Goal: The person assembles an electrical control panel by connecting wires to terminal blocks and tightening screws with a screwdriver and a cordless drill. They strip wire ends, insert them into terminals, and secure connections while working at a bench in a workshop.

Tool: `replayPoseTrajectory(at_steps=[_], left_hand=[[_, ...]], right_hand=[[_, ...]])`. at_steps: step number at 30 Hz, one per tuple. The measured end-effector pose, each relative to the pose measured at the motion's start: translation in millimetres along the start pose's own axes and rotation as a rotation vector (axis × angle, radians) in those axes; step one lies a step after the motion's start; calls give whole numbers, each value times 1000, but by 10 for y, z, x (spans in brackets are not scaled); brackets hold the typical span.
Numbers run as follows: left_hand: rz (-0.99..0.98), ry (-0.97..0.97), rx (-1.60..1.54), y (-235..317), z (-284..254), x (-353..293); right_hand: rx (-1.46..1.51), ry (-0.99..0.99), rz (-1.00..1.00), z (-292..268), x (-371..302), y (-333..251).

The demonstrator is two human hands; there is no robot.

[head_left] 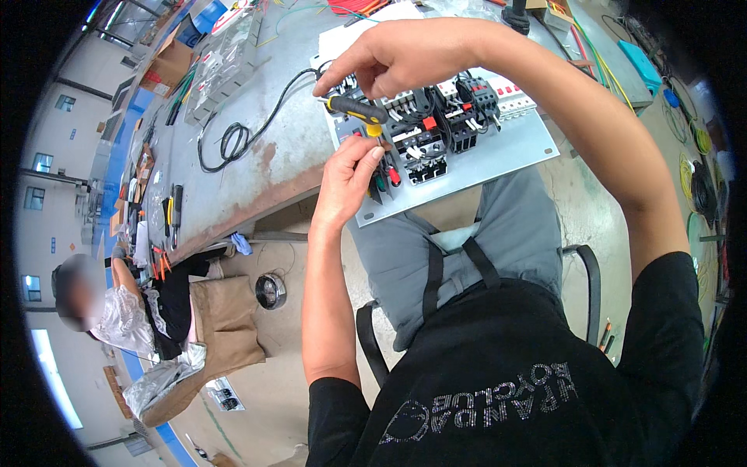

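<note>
A screwdriver (pixel 356 108) with a black and yellow handle lies across the view above a grey mounting panel (pixel 498 157). My left hand (pixel 348 173) pinches with thumb and forefinger at a yellow part just below that handle, seemingly part of the same tool. My right hand (pixel 412 56) arches over from the right, forefinger stretched out and thumb apart, its fingertip close to the handle's left end; whether they touch is unclear. Black contactors (pixel 420 152) with red parts and several wires are mounted on the panel. White breakers (pixel 510 101) line its right side.
The panel leans between my lap and the metal workbench (pixel 288 148). A black cable (pixel 237 140) lies coiled there, beside grey slotted ducts (pixel 222 74). Screwdrivers and pliers (pixel 163 263) lie along the bench edge. Another person (pixel 128 315) sits at left, near a round container (pixel 271 291) on the floor.
</note>
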State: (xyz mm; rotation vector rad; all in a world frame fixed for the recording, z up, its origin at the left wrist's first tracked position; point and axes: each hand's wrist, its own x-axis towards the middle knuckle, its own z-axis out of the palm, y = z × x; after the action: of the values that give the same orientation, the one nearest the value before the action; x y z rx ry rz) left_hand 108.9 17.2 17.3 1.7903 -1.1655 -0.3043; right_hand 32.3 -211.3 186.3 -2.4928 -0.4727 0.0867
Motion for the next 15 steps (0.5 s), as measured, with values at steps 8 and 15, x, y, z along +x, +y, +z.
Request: replayPoseTrajectory(at_steps=[8, 15], left_hand=[[-20, -17, 0, 19, -17, 4], [-48, 15, 0, -7, -15, -16]], right_hand=[[-226, 36, -202, 58, 63, 150], [-444, 161, -121, 84, 185, -104]])
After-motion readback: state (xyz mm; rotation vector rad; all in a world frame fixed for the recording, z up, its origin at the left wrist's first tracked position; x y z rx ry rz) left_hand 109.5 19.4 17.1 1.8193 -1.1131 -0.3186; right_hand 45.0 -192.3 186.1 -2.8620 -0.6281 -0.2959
